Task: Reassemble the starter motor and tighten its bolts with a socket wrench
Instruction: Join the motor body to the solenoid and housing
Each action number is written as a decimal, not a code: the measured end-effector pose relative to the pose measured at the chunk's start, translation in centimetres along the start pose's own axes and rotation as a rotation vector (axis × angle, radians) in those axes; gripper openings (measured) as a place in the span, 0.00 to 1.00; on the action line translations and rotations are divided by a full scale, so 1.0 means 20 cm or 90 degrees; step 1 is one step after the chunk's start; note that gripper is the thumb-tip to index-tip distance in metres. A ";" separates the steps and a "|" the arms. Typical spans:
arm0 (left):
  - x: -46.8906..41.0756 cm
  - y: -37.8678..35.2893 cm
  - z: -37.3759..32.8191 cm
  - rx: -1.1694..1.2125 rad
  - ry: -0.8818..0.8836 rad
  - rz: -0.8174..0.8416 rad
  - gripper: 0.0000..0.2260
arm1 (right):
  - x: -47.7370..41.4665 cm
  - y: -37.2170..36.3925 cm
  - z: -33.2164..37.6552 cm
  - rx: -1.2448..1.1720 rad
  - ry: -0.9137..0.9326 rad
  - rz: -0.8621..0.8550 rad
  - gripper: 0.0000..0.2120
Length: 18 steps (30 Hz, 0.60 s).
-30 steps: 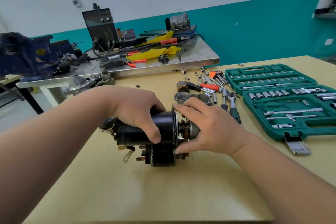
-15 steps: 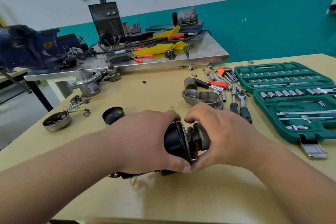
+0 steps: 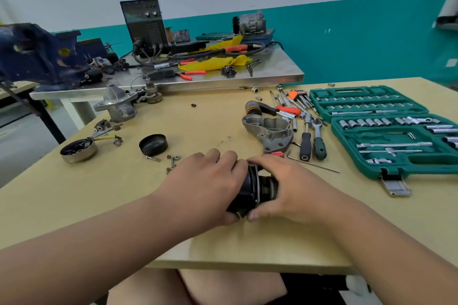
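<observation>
Black cylindrical starter motor body [image 3: 249, 188] lies on its side at the front centre of the tan wooden table [image 3: 124, 195], between both hands; cannot tell if it rests on the top or is held just off it; left hand [image 3: 205, 188] wraps the black barrel, fingers over, thumb under; right hand [image 3: 295, 186] clasps the duller metal shaft end, thumb at the seam.

Risks, as judged: the glossy painted barrel is smooth and round, so it could twist or roll out of the grasp if the right hand pushes hard; the end part could seat cocked if not square to the barrel, and the fasteners would then bind; both thumbs sit at the joint, so a pinch is likely when it closes; small loose steel bolts [image 3: 172, 160] lie near the left forearm and could be swept off.

Grey cast-aluminium end housing [image 3: 270, 132], rough and matte, lobed with bolt ears, sits beyond the right hand; shallow black round metal cap [image 3: 153, 144] sits further left; green moulded plastic socket case [image 3: 366, 173] lies open on the right, chromed sockets in rows; no wrench in hand yet.
</observation>
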<state>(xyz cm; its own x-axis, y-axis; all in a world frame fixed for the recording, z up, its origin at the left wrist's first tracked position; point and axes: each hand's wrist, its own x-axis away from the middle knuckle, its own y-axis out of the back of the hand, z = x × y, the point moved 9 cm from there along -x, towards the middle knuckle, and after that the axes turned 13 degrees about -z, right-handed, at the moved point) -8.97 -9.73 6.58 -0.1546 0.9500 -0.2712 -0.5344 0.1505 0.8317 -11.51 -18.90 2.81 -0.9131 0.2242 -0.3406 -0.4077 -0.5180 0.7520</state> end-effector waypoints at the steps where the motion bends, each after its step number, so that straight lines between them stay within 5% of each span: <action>1: 0.00 0.00 0.01 0.010 0.012 -0.011 0.34 | 0.00 0.01 0.01 -0.002 0.006 -0.010 0.45; 18: 0.00 -0.03 0.18 0.108 0.041 -0.046 0.35 | -0.10 0.03 0.05 0.003 -0.017 0.022 0.34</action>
<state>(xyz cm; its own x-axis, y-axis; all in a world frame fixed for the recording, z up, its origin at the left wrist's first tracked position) -5.66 -8.86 7.79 -0.1763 0.9164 -0.3594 -0.3995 0.2670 0.8770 -9.96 -18.81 4.43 -0.9265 0.2285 -0.2989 -0.3758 -0.5216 0.7660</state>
